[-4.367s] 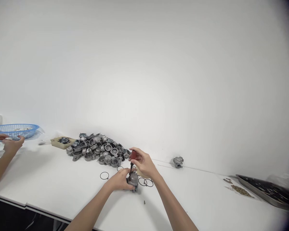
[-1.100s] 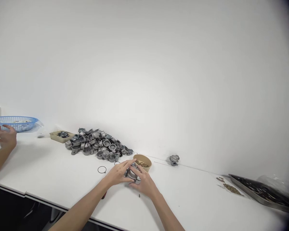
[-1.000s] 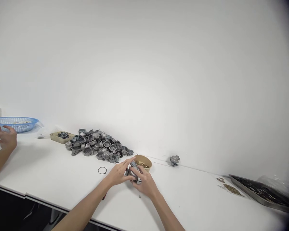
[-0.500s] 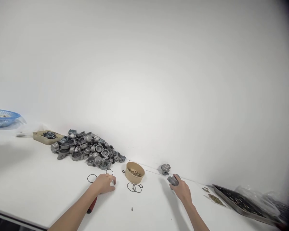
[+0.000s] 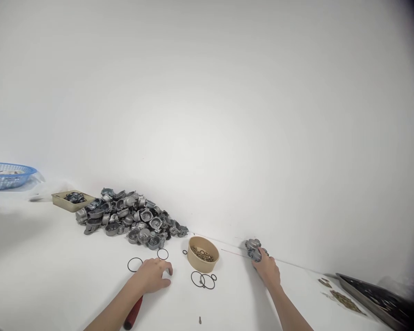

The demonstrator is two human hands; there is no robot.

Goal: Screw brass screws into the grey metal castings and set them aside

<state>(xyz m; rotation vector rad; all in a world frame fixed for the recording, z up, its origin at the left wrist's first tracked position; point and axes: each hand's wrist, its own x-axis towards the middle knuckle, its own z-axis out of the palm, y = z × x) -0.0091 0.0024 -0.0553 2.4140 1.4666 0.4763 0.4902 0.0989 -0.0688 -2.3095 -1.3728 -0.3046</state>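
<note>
My right hand [image 5: 269,271] grips a grey metal housing [image 5: 254,255] near the wall, close against a second grey housing [image 5: 252,243]; whether the two touch is unclear. Over the table at centre left, my left hand [image 5: 154,276] holds nothing, its fingers curved and apart. A red tool handle [image 5: 134,314] with a black end lies under the left wrist, the rest of the tool hidden. Thin black rubber rings, one large ring [image 5: 135,265] and a smaller ring [image 5: 163,254], lie near that hand. To its right are overlapping rings [image 5: 207,282] and a small screw [image 5: 199,320].
A tan bowl [image 5: 203,265] of small screws stands between my hands. Behind the left hand is a heap of grey housings [image 5: 127,218], beside a tan tray [image 5: 64,202] and a blue basket [image 5: 7,183]. Brass-coloured pieces [image 5: 347,301] and a dark tray [image 5: 369,303] lie at right.
My right hand has moved the grey housing back towards the wall, up to the other housing. The left hand stays open near the rings. The view has shifted slightly.
</note>
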